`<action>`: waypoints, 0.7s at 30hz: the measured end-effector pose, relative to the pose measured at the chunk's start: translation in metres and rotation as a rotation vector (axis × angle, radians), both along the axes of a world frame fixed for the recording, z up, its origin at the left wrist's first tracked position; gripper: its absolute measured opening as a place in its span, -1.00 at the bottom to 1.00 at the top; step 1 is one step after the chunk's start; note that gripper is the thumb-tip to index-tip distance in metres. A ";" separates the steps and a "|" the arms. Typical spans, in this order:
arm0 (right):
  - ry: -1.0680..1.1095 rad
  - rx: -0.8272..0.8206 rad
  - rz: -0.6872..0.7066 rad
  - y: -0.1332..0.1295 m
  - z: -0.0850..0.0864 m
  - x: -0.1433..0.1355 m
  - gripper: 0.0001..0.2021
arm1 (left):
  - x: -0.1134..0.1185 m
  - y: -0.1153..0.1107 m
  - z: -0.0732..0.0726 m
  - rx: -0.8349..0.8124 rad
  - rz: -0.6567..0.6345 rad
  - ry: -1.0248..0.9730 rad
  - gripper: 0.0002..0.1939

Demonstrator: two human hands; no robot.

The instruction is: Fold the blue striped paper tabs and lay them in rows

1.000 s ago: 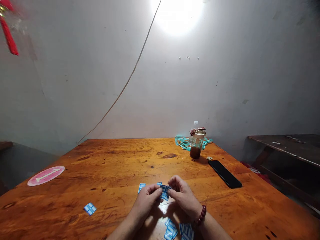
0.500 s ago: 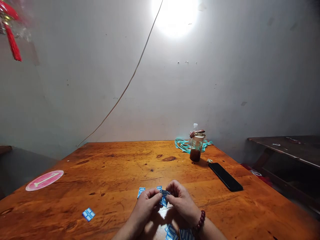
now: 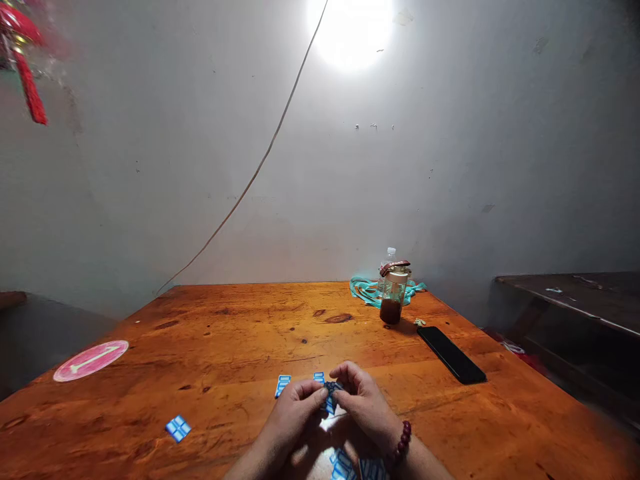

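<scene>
A small blue-and-white patterned sheet, perhaps a sticker sheet (image 3: 330, 403), is pinched between my two hands above the wooden table (image 3: 240, 347). My left hand (image 3: 296, 408) grips its left side with thumb and forefinger. On its right side, my right hand (image 3: 364, 404) holds it the same way, a dark red bead bracelet (image 3: 405, 438) round that wrist. Similar blue-and-white pieces lie beyond my left hand (image 3: 283, 383) and below my hands (image 3: 343, 465). Another blue piece (image 3: 178, 428) lies apart at the left. My fingers cover part of the held sheet.
At the right lies a black phone (image 3: 451, 355). Behind it stand a glass bottle with brown liquid (image 3: 391, 311) and a turquoise strap (image 3: 365, 291). A pink oval marked 1 (image 3: 91, 361) is at the table's left. A dark bench (image 3: 575, 300) stands beyond the right edge.
The held sheet has tilted and shifted slightly, with its upper part looking darker. Both hands stay in nearly the same place.
</scene>
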State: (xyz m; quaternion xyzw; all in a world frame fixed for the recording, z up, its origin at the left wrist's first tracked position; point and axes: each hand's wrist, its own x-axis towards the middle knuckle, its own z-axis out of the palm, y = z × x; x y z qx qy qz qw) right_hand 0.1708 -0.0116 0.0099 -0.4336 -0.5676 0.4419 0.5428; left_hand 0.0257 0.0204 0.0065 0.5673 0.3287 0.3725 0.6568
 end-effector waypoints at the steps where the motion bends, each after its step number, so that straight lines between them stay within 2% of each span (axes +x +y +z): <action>1: -0.008 0.002 0.004 0.000 0.000 0.000 -0.85 | 0.000 0.000 0.000 0.005 0.002 0.015 -0.73; 7: -0.056 0.006 0.001 -0.002 0.001 0.000 -0.99 | 0.000 -0.002 0.003 -0.014 0.034 0.027 -0.73; 10: 0.033 -0.050 -0.013 -0.002 0.001 -0.001 -0.91 | 0.001 -0.007 0.008 -0.160 0.056 -0.055 -0.73; 15: 0.226 -0.141 0.031 -0.003 0.005 -0.006 -0.78 | 0.000 -0.016 0.018 -0.357 -0.058 -0.245 -0.72; 21: 0.214 -0.109 0.039 -0.004 0.008 -0.010 -0.77 | -0.001 -0.014 0.015 -0.413 -0.064 -0.226 -0.74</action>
